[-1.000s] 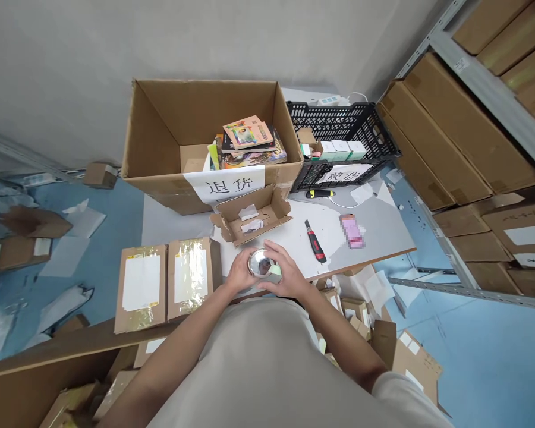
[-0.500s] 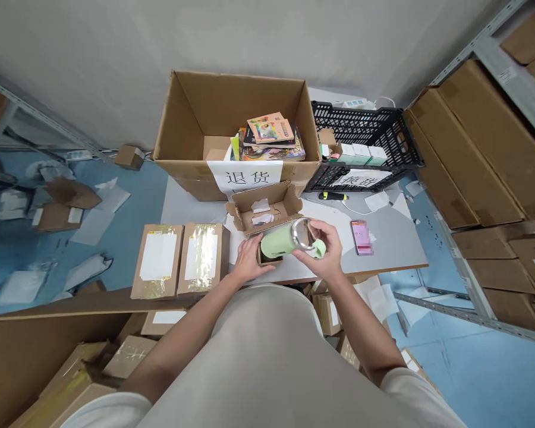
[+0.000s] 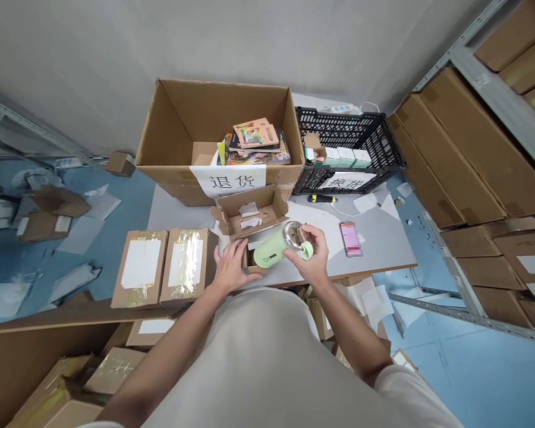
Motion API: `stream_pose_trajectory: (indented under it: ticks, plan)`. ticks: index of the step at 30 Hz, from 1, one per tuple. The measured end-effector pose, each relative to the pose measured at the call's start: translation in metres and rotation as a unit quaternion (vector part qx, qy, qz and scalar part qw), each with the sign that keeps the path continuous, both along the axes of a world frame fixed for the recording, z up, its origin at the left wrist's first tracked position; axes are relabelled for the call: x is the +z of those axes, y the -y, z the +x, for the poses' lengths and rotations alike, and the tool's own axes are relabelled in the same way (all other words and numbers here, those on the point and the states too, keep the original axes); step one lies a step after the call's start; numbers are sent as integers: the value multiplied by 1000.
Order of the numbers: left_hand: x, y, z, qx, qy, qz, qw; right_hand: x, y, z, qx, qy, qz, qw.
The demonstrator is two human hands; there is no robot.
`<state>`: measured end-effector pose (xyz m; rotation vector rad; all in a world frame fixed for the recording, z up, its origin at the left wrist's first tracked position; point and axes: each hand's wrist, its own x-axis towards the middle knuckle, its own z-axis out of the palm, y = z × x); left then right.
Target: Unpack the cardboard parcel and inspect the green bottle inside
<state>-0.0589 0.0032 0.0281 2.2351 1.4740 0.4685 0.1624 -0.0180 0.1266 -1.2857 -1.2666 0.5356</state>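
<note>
My right hand grips a light green bottle around its silver lid, beside a green carrying loop. The bottle lies tilted, base to the left, with dark print on its side. Its base end overlaps a small narrow cardboard box, and much of that box is hidden behind the bottle and fingers. Around the box's left end, my left hand has its thumb at the front and its fingers at the back. Just behind, an opened cardboard carton holds scraps of white paper.
A large cardboard box with books stands behind. To its right are a black crate with small boxes, a black-and-yellow tool and a phone. Two taped parcels sit at left. Shelving with cartons borders the right.
The camera view has shifted, moving the scene leftward. Relative to the small box, the bottle has moved a little to the right, and its printed side shows more. My left hand remains at the box.
</note>
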Motion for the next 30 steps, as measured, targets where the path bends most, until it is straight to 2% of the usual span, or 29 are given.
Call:
stream_pose_trajectory:
  ticks: [8,17,21,24,27,30]
  plan:
    - [13,1,5,10,-24,-8,1000,-11,5,-11,-1,-39,-32,999]
    - [9,5,6,0,-79,-13,997,-30,7,-24,36,-39,-59,997]
    - [5,3,6,9,-89,-26,996,-33,5,-24,82,12,-25,996]
    - [1,0,5,22,-93,-34,995,-25,3,-23,151,91,-4,984]
    - [-1,-1,5,18,-97,-34,995,-19,1,-25,186,142,8,972]
    - [-2,0,8,19,-91,-34,995,-29,-1,-31,194,159,-7,968]
